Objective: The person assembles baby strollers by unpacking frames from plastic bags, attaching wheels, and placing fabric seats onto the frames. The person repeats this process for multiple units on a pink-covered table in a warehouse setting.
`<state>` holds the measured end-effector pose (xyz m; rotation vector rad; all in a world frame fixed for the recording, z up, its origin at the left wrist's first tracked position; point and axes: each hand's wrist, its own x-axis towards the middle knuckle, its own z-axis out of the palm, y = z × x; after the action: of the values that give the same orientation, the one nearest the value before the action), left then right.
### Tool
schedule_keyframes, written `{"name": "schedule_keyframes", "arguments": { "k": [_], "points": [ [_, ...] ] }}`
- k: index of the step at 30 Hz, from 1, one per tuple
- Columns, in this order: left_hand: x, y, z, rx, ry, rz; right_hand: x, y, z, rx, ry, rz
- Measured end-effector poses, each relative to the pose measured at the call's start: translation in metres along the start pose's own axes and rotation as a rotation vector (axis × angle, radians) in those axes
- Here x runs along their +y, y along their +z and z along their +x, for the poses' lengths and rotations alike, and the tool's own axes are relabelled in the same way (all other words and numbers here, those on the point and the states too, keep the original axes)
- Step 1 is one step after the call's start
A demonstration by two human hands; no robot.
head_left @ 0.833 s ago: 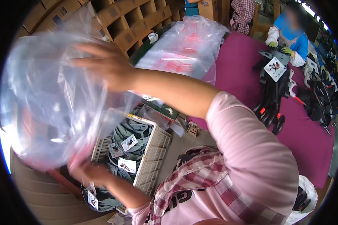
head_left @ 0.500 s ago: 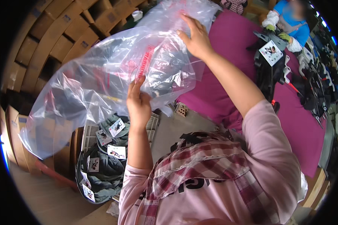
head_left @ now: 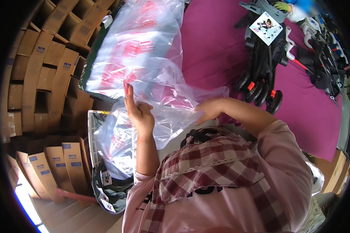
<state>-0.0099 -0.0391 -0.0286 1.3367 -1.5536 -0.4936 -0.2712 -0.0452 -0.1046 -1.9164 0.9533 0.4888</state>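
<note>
A large clear plastic bag (head_left: 171,103) stretches between my hands, and part of it hangs down past my left forearm over a crate. My left hand (head_left: 140,116) grips the bag's film, its index finger pointing up and the others curled. Lower on the right, my right hand (head_left: 210,109) has its fingers closed on the bag's edge; its fingertips are partly hidden. Just beyond them lies a flat pile of clear plastic bags with red print (head_left: 140,48).
A purple cloth (head_left: 214,42) covers the table. On it lie a folded stroller (head_left: 260,66) with a picture card and more stroller frames (head_left: 322,58). A gloved hand (head_left: 282,6) shows at top right. Cardboard boxes (head_left: 58,77) stand left; a crate (head_left: 116,194) holds grey fabric parts.
My right hand has come down and toward me from the upper bag to its near edge. The bag has been drawn in lower, uncovering the pile. My view has shifted.
</note>
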Motion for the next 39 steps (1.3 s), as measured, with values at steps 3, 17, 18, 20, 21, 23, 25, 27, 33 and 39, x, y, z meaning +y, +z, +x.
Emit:
{"name": "schedule_keyframes", "arguments": {
  "k": [3, 17, 18, 20, 21, 23, 25, 27, 33, 39],
  "points": [
    [0.016, -0.003, -0.015, -0.052, 0.092, 0.112, -0.026, -0.034, 0.021, 0.061, -0.470, 0.180],
    [0.035, 0.023, -0.039, -0.177, -0.111, 0.043, 0.005, -0.069, 0.037, 1.225, -0.642, 0.666],
    [0.040, 0.031, -0.030, -0.180, -0.165, -0.077, -0.006, -0.040, 0.044, 0.971, -0.701, 0.776],
    [0.038, 0.037, -0.015, -0.175, -0.235, -0.228, -0.031, -0.014, 0.030, 0.428, -0.515, 0.501],
    [0.038, 0.036, -0.010, -0.173, -0.229, -0.266, -0.032, -0.014, 0.028, 0.195, -0.428, 0.311],
    [0.041, 0.036, 0.003, -0.179, -0.166, -0.351, -0.007, 0.008, 0.022, 0.310, -0.365, 0.447],
    [0.042, 0.036, 0.011, -0.189, -0.135, -0.396, 0.031, 0.021, 0.014, 0.483, -0.317, 0.486],
    [0.042, 0.036, 0.017, -0.213, -0.113, -0.407, 0.054, 0.018, -0.017, 0.603, -0.127, 0.476],
    [0.049, 0.032, 0.017, -0.567, -0.175, -0.515, 0.008, 0.011, -0.027, 0.515, -0.123, 0.162],
    [0.053, 0.010, -0.004, -0.662, -0.204, -0.506, 0.007, -0.110, 0.012, 1.126, -0.285, 0.897]
  ]
}}
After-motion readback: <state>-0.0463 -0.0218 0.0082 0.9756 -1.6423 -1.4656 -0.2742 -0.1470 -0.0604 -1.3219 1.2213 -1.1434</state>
